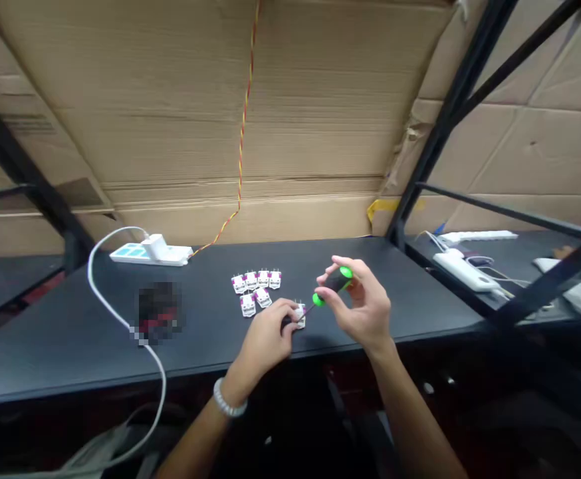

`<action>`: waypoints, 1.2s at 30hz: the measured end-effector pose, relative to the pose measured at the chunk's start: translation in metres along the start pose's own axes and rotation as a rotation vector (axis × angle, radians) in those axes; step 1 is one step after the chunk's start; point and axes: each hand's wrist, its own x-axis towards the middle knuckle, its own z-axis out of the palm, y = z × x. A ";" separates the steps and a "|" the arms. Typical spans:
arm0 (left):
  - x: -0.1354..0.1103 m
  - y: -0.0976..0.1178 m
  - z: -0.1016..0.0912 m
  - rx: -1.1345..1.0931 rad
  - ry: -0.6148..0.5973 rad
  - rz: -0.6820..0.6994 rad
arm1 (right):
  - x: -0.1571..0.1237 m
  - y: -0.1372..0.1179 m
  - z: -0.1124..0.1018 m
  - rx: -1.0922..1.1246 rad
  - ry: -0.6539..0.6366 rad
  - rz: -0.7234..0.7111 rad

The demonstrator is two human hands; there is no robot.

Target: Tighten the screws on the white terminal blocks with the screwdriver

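Apparently steadied: white module (301, 317), left hand (269, 328) fingers clamped on.
Screwdriver (335, 283): right hand (367, 307) fingers pinching handle, shaft aimed at module.

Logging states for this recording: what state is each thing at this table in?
Screwdriver: tilted, tip down at a white piece.
Right hand: gripping the screwdriver.
Left hand: at that piece, grip partly hidden.
Six other white pieces: lying on the tabletop.
Power strip: plug inserted; live or not, cannot tell.
White cable: slack, running from the plug over the tabletop's edge.
Twisted wire: hanging down the cardboard wall.
Pixelated dark thing: state unclear.
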 end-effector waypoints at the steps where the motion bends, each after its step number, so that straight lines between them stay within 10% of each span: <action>1: 0.000 0.000 0.000 0.005 -0.001 -0.001 | 0.000 0.000 0.000 0.002 0.000 -0.001; 36: 0.003 -0.005 -0.002 -0.044 0.006 -0.031 | 0.019 0.007 0.013 0.103 -0.183 0.062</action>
